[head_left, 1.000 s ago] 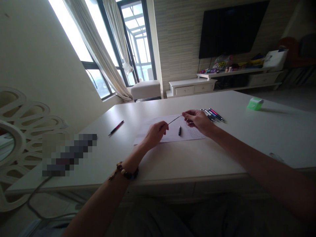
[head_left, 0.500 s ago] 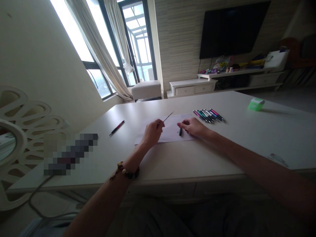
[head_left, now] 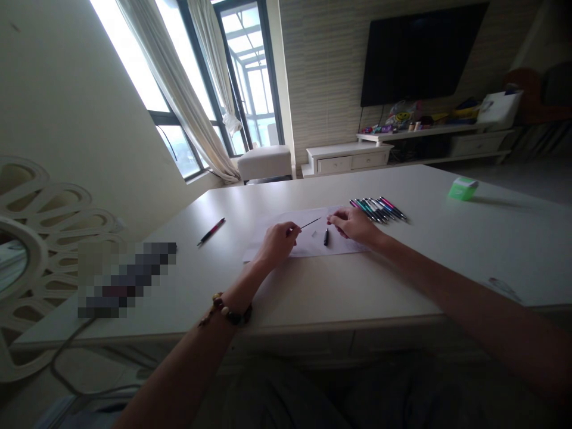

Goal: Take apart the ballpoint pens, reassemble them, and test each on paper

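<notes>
My left hand (head_left: 277, 243) rests on a white sheet of paper (head_left: 308, 247) and pinches a thin dark pen refill (head_left: 309, 224) that points right and slightly up. My right hand (head_left: 353, 225) hovers just right of the refill's tip, fingers curled in a pinch; what they hold, if anything, is too small to make out. A short black pen part (head_left: 326, 236) lies on the paper between the two hands. A row of several coloured pens (head_left: 379, 209) lies just beyond my right hand.
The white table (head_left: 402, 274) also carries a red and black pen (head_left: 210, 232) at the left and a green box (head_left: 462, 187) at the far right. A TV and low white cabinet (head_left: 348, 158) stand behind, a white stool (head_left: 263, 162) by the window.
The refill's tip has dropped from pointing up to nearly level. My right hand lifted off the paper near the black part and moved up to the refill's tip.
</notes>
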`<state>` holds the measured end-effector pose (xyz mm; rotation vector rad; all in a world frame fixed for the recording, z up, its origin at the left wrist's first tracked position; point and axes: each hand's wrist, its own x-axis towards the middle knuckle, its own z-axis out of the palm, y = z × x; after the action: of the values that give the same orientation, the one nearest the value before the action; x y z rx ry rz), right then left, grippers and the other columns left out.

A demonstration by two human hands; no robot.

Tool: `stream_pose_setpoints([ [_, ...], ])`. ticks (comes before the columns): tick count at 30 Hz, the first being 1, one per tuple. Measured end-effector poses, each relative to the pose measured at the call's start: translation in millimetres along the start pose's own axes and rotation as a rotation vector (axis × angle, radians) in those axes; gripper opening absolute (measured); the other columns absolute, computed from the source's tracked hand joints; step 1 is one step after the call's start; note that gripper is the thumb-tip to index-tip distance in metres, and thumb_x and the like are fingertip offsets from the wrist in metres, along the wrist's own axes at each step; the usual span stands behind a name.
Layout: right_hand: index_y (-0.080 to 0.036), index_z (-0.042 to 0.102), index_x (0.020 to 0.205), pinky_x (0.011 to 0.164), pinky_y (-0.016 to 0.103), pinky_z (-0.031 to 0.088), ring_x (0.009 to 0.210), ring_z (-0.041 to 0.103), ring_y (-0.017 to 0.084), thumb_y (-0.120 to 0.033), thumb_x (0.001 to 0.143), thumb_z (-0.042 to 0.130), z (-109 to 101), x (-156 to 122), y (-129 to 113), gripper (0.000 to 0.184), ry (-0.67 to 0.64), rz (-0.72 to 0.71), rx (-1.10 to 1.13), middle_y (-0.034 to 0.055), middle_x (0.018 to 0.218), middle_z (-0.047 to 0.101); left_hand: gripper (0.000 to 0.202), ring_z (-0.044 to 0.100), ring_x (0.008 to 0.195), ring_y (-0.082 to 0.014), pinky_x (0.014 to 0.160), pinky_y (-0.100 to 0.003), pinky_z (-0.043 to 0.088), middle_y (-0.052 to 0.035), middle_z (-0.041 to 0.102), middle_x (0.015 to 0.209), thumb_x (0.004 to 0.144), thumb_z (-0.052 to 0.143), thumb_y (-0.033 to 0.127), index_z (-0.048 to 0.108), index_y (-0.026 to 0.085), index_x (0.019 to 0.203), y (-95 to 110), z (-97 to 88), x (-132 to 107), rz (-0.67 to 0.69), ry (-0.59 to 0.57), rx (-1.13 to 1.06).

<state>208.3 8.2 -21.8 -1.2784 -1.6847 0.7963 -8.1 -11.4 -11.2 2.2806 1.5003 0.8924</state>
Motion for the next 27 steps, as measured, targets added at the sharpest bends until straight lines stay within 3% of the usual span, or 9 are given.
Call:
stream_pose_setpoints([
  [5, -0.009, 0.066, 0.082, 0.037, 0.018, 0.03, 0.038, 0.044, 0.006, -0.046, 0.077, 0.062, 4, -7, -6, 0.037, -0.23, 0.04, 0.168, -0.0008, 0.053, 0.054, 0.026, 0.045, 0.046, -0.0079, 0.05, -0.02, 0.035, 0.0, 0.063, 0.061, 0.084, 0.047, 0.033, 0.066, 0.016, 0.085, 7, -0.2, -2, 0.038, -0.028, -0.086],
  [8, -0.01, 0.066, 0.087, 0.037, 0.018, 0.032, 0.042, 0.05, 0.006, -0.049, 0.074, 0.064, 9, -9, -11, 0.041, -0.29, 0.044, 0.355, 0.0017, 0.062, 0.059, 0.028, 0.043, 0.045, -0.0071, 0.048, -0.019, 0.034, 0.001, 0.061, 0.059, 0.085, 0.047, 0.037, 0.064, 0.016, 0.089, 13, 0.5, -4, 0.077, -0.097, -0.175],
  [11, -0.011, 0.064, 0.085, 0.037, 0.017, 0.032, 0.044, 0.051, 0.006, -0.047, 0.073, 0.066, 10, -7, -13, 0.037, -0.223, 0.031, 0.491, 0.002, 0.065, 0.06, 0.028, 0.042, 0.044, -0.0067, 0.047, -0.019, 0.034, 0.0012, 0.06, 0.059, 0.085, 0.047, 0.038, 0.064, 0.015, 0.089, 15, 1.0, -5, 0.091, -0.132, -0.21],
  [13, -0.012, 0.062, 0.082, 0.036, 0.017, 0.032, 0.043, 0.05, 0.006, -0.045, 0.075, 0.066, 7, -4, -11, 0.033, -0.076, 0.027, 0.543, 0.0001, 0.062, 0.056, 0.028, 0.043, 0.045, -0.0069, 0.048, -0.019, 0.035, 0.0006, 0.061, 0.06, 0.085, 0.047, 0.038, 0.064, 0.015, 0.087, 13, 1.1, -4, 0.083, -0.101, -0.203],
  [16, -0.013, 0.057, 0.073, 0.034, 0.017, 0.03, 0.038, 0.044, 0.005, -0.041, 0.077, 0.064, 1, 1, -7, 0.029, 0.105, 0.06, 0.518, -0.003, 0.054, 0.05, 0.028, 0.045, 0.046, -0.0075, 0.05, -0.02, 0.038, 0.0001, 0.062, 0.062, 0.085, 0.047, 0.038, 0.063, 0.015, 0.087, 8, 0.6, -1, 0.049, 0.007, -0.201],
  [22, -0.014, 0.052, 0.065, 0.032, 0.017, 0.029, 0.035, 0.041, 0.005, -0.04, 0.081, 0.061, 8, -2, -3, 0.031, -0.148, 0.155, 0.35, -0.0034, 0.047, 0.047, 0.033, 0.05, 0.052, -0.0097, 0.055, -0.021, 0.041, -0.0033, 0.066, 0.069, 0.085, 0.045, 0.04, 0.066, 0.015, 0.088, 3, -1.2, 2, -0.038, 0.064, -0.173],
  [27, -0.013, 0.056, 0.068, 0.034, 0.018, 0.031, 0.034, 0.041, 0.006, -0.04, 0.084, 0.057, 10, -3, -4, 0.032, -0.119, 0.112, 0.199, -0.003, 0.045, 0.048, 0.035, 0.058, 0.066, -0.013, 0.064, -0.023, 0.045, -0.0068, 0.07, 0.081, 0.081, 0.046, 0.022, 0.064, 0.011, 0.108, -4, 3.4, 5, -0.103, 0.022, -0.187],
])
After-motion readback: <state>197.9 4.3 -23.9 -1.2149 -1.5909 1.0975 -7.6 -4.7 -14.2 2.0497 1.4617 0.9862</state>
